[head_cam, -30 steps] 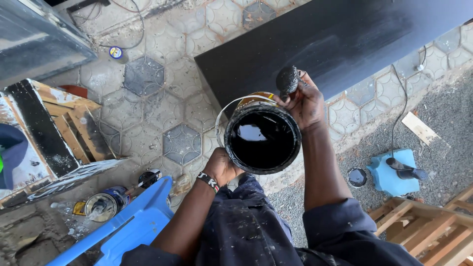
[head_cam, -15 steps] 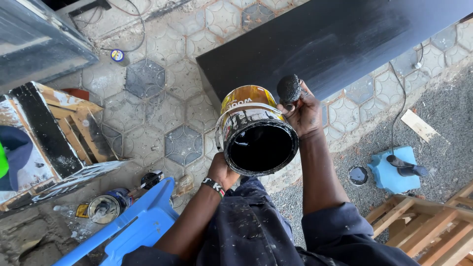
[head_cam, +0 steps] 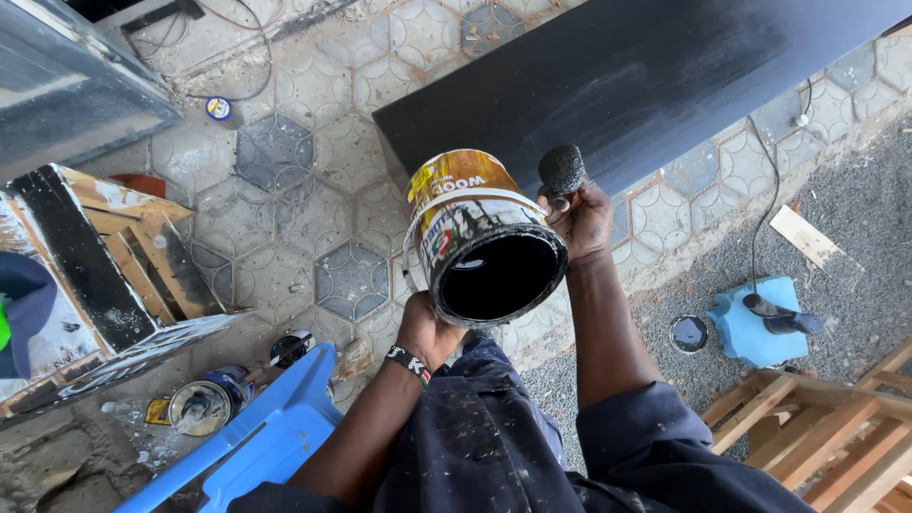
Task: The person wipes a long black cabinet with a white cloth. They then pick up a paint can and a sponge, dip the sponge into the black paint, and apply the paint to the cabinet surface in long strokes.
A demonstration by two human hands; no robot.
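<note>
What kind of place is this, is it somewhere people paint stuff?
Probably an outdoor woodwork and painting yard. The left hand tips a paint can over patterned paving, beside a black-painted board, with bare wooden frames and another paint tin lying around.

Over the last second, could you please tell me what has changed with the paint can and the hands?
The round metal paint can has tipped further, its open mouth turning from upward toward the camera, so its yellow side now shows. The left hand still supports it from below; the right hand still holds the black foam applicator. The long black board stayed put.
</note>
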